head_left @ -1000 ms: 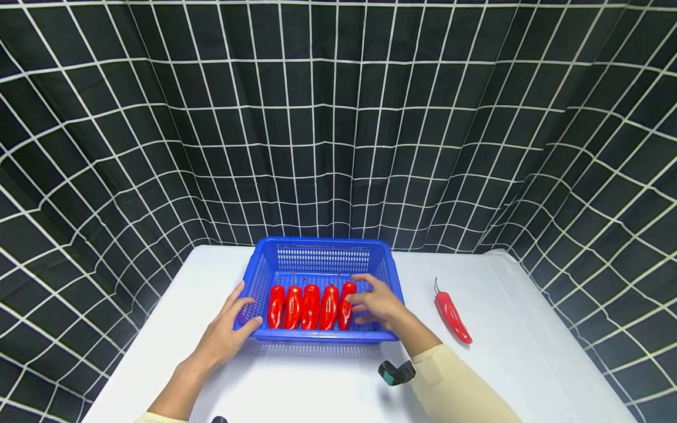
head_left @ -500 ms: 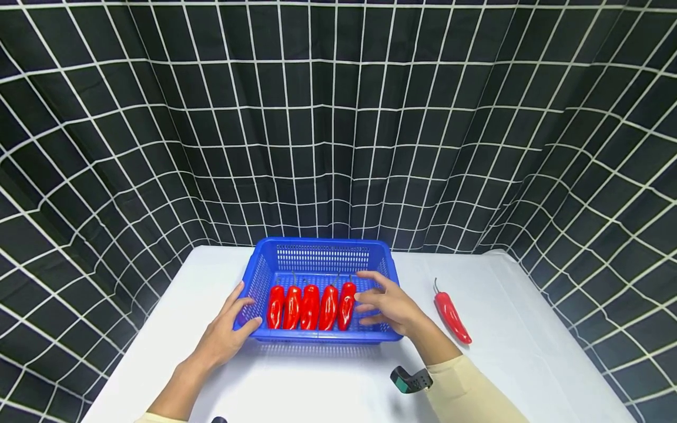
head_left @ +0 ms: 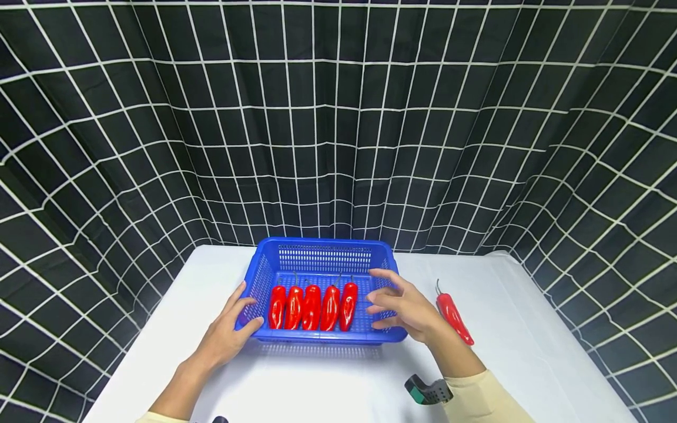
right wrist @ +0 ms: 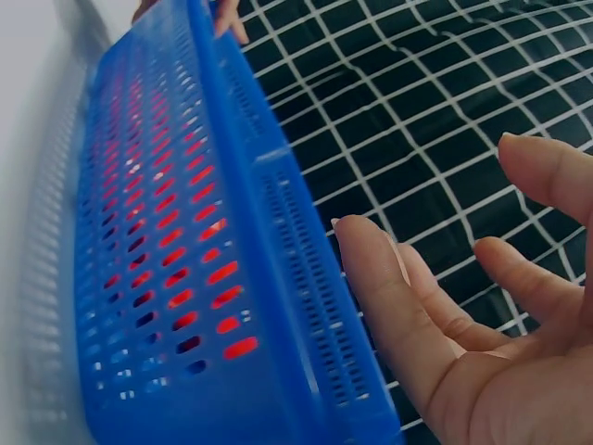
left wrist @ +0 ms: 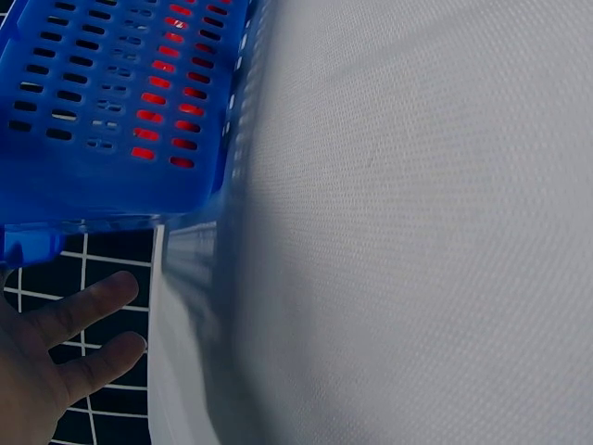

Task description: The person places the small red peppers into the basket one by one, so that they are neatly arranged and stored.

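A blue plastic basket stands on the white table with several red chili peppers side by side in it, stems pointing to the back. My left hand rests at the basket's left rim, thumb by the front corner. Two of its fingers show extended below the basket in the left wrist view. Over the right end of the basket, my right hand hovers with fingers apart and nothing between them. Beyond that hand, another red chili pepper lies on the table, partly behind the forearm.
The white table extends to the right and front of the basket. A black curtain with a white grid surrounds it at the back and sides. A dark watch-like band is on the right wrist.
My right hand has drawn back rightward from the rightmost pepper in the basket, leaving that pepper lying in the row. My left hand has stayed at the rim.
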Demonstrator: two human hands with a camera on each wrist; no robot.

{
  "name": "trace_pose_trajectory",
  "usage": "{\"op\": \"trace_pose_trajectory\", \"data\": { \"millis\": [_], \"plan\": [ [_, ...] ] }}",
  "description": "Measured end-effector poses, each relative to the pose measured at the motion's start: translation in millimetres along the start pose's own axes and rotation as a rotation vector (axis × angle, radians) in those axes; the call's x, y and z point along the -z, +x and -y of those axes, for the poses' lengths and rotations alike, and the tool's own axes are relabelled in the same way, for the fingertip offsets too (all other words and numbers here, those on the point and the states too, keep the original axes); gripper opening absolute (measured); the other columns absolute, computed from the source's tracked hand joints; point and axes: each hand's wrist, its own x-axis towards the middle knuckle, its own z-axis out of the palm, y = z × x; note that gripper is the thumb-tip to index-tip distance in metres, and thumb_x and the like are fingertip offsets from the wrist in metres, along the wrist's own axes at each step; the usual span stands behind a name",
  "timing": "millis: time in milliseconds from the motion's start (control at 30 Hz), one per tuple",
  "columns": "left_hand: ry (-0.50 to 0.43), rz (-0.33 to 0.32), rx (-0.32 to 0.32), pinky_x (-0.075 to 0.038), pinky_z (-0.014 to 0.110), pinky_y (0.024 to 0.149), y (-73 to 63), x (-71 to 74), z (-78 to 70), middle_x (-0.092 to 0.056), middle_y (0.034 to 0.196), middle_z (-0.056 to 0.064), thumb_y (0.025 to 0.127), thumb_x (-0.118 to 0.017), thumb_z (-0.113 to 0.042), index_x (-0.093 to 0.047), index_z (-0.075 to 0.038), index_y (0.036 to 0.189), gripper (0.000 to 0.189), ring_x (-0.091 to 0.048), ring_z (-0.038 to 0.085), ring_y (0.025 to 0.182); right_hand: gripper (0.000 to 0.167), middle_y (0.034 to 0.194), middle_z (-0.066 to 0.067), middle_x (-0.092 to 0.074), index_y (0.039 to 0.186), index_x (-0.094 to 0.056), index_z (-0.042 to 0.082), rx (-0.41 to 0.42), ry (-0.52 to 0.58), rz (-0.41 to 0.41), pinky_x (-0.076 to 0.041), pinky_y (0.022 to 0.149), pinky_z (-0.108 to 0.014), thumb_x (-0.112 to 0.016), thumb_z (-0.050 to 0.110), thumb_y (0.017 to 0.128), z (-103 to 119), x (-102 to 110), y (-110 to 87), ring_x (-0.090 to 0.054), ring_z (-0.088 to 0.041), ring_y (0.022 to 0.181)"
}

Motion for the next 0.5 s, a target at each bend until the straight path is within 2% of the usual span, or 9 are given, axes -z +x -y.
{"op": "trace_pose_trajectory", "data": {
  "millis": [300, 500],
  "plan": [
    [0.004, -0.005, -0.003, -0.031, 0.067, 0.097, 0.2, 0.5, 0.0, -0.017, 0.159, 0.007, 0.093, -0.060, -0.042, -0.054, -0.012, 0.133, 0.050, -0.026, 0.042, 0.138, 0.064, 0.110, -0.020, -0.060, 0.148, -0.033, 0.014, 0.023, -0.007, 0.022, -0.054, 0.077, -0.054, -0.065, 0.014, 0.092, 7, 5, -10.9, -0.063, -0.036, 0.098],
    [0.003, -0.007, -0.006, -0.031, 0.068, 0.098, -0.3, 0.4, -0.1, -0.017, 0.159, 0.007, 0.093, -0.059, -0.042, -0.054, -0.012, 0.132, 0.050, -0.027, 0.043, 0.138, 0.066, 0.110, -0.021, -0.060, 0.148, -0.033, 0.012, 0.044, -0.019, 0.011, -0.054, 0.076, -0.054, -0.067, 0.016, 0.091, 9, 12, -18.9, -0.064, -0.035, 0.097]
  ]
}}
